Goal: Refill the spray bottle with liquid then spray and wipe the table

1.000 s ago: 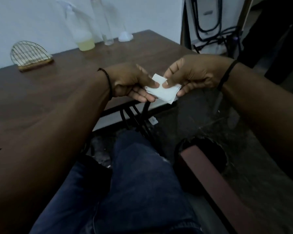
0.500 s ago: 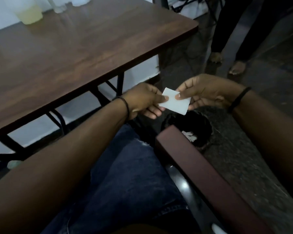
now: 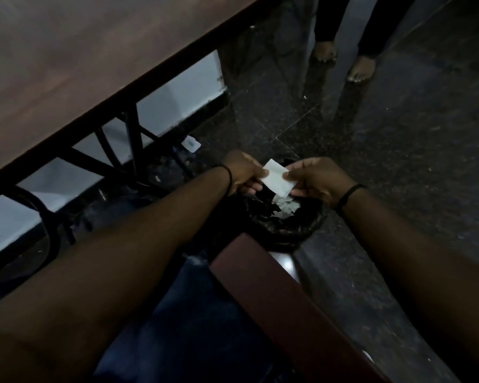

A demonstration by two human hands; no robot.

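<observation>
A small folded white wipe (image 3: 277,180) is held between both hands, low down beside the table. My left hand (image 3: 244,172) pinches its left edge and my right hand (image 3: 315,180) pinches its right edge. Directly beneath the wipe stands a bin lined with a black bag (image 3: 282,225), with white scraps (image 3: 285,207) lying inside. The brown wooden table (image 3: 67,64) fills the upper left. The spray bottle is out of view.
Black metal table legs (image 3: 133,139) cross under the tabletop. A dark red chair armrest (image 3: 282,302) runs along the lower middle, next to my blue-jeaned leg (image 3: 183,327). Another person's feet (image 3: 343,62) stand on the dark tiled floor beyond. A small white object (image 3: 191,144) lies on the floor.
Both hands carried the wipe away from the tabletop and down over the bin. My view tilted downward, so the bottles on the table left the frame.
</observation>
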